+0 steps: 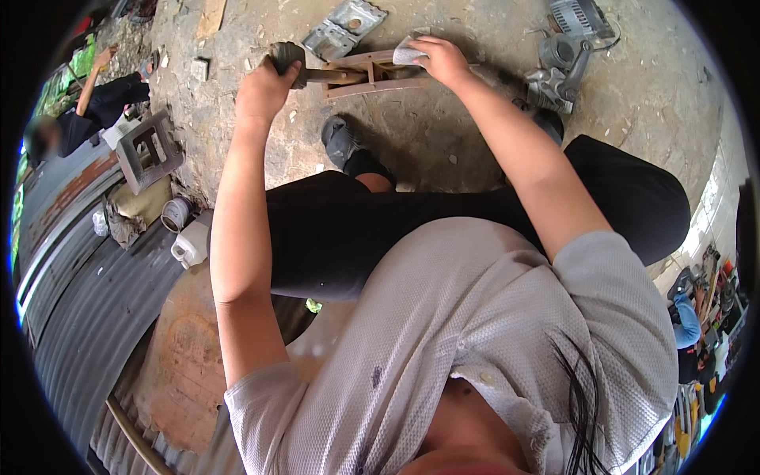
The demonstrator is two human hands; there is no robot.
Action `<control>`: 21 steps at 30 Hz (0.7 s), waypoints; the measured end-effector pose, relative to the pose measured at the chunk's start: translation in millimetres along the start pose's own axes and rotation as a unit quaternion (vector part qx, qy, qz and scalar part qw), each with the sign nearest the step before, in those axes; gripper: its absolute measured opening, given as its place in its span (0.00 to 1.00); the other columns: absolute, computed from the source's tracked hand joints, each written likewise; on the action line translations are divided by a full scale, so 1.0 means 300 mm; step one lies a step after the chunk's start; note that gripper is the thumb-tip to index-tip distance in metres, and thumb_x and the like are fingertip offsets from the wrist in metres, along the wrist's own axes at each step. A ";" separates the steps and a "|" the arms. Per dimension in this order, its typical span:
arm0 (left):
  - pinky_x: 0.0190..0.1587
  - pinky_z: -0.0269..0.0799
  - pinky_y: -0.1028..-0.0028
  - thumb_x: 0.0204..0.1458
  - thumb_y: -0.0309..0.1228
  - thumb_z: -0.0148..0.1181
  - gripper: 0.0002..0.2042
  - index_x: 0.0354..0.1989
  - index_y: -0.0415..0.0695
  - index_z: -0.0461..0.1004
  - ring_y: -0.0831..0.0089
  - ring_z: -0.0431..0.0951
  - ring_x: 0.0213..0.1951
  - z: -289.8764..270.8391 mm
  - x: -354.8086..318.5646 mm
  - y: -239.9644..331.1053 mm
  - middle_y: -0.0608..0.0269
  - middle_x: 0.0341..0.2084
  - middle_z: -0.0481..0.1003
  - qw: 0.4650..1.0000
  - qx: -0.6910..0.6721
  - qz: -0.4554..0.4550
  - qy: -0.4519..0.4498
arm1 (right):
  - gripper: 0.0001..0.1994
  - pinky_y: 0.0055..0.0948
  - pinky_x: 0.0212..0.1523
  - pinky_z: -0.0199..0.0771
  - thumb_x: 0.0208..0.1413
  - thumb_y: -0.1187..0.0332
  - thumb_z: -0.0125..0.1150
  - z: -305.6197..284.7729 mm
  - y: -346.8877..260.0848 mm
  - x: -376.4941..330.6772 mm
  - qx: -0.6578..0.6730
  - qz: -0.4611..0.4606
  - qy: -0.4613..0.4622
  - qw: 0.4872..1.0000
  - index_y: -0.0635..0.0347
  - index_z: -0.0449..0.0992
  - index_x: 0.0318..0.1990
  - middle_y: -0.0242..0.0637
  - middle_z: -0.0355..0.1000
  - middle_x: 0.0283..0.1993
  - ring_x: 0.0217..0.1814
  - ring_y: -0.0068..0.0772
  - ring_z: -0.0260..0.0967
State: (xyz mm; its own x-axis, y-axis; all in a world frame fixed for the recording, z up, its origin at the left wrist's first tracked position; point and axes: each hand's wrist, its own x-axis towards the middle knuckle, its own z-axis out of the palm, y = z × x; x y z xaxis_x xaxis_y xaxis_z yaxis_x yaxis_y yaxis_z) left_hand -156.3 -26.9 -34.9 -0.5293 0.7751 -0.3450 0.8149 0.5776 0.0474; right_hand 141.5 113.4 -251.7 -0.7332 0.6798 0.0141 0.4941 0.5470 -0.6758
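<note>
On the ground beyond my feet lies a narrow reddish-brown metal frame point(372, 89) with long side rails and cross pieces. My left hand point(264, 89) is closed around a dark, rounded piece point(286, 58) at the frame's left end. A brown bar runs from that piece toward the frame; whether they are joined I cannot tell. In my right hand point(445, 60) a folded grey pad point(408, 52), like cloth or abrasive sheet, is pinched against the frame's right part. Just behind the frame lies a silvery metal casing point(345, 30).
Grey metal engine parts point(560, 67) lie at the far right. Leftward are a hollow concrete block point(149, 150), a tin can point(176, 214), a white jug point(190, 244) and corrugated sheets point(87, 293). Another person point(95, 115) is at the far left. Assorted items point(708, 317) crowd the right edge.
</note>
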 end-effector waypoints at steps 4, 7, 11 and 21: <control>0.50 0.76 0.51 0.57 0.59 0.57 0.32 0.48 0.36 0.78 0.41 0.81 0.47 -0.013 0.031 0.024 0.37 0.39 0.81 1.000 0.019 0.004 -0.006 | 0.25 0.41 0.61 0.74 0.55 0.69 0.68 -0.023 0.034 0.091 -0.097 -0.058 -0.041 0.993 0.54 0.74 0.62 0.36 0.73 0.60 0.61 0.44 0.73; 0.50 0.76 0.52 0.56 0.59 0.58 0.32 0.45 0.36 0.79 0.41 0.81 0.46 -0.006 0.048 0.038 0.36 0.38 0.81 1.000 0.023 0.016 0.009 | 0.21 0.45 0.57 0.76 0.55 0.69 0.68 -0.017 0.016 0.161 -0.097 -0.084 -0.138 0.982 0.51 0.78 0.57 0.39 0.76 0.55 0.58 0.46 0.74; 0.49 0.75 0.51 0.56 0.58 0.58 0.31 0.43 0.35 0.79 0.40 0.80 0.46 -0.045 0.069 0.125 0.35 0.38 0.80 0.999 0.020 0.034 -0.007 | 0.18 0.46 0.55 0.77 0.55 0.68 0.66 -0.014 0.033 0.200 -0.093 -0.085 -0.188 0.974 0.46 0.80 0.55 0.39 0.79 0.50 0.56 0.49 0.76; 0.51 0.73 0.49 0.57 0.58 0.58 0.32 0.46 0.35 0.78 0.37 0.78 0.49 -0.044 0.116 0.108 0.30 0.40 0.78 0.999 0.015 0.027 -0.027 | 0.18 0.44 0.52 0.80 0.57 0.65 0.66 -0.035 0.050 0.098 -0.025 -0.012 -0.024 0.999 0.47 0.80 0.55 0.40 0.80 0.50 0.50 0.48 0.79</control>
State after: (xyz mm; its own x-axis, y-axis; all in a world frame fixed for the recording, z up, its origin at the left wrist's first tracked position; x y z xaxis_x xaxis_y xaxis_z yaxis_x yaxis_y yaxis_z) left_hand -151.5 22.4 -33.0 -0.4721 0.7891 -0.3931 0.8488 0.5272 0.0391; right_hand 132.1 146.7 -253.7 -0.7669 0.6418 -0.0065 0.4973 0.5877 -0.6382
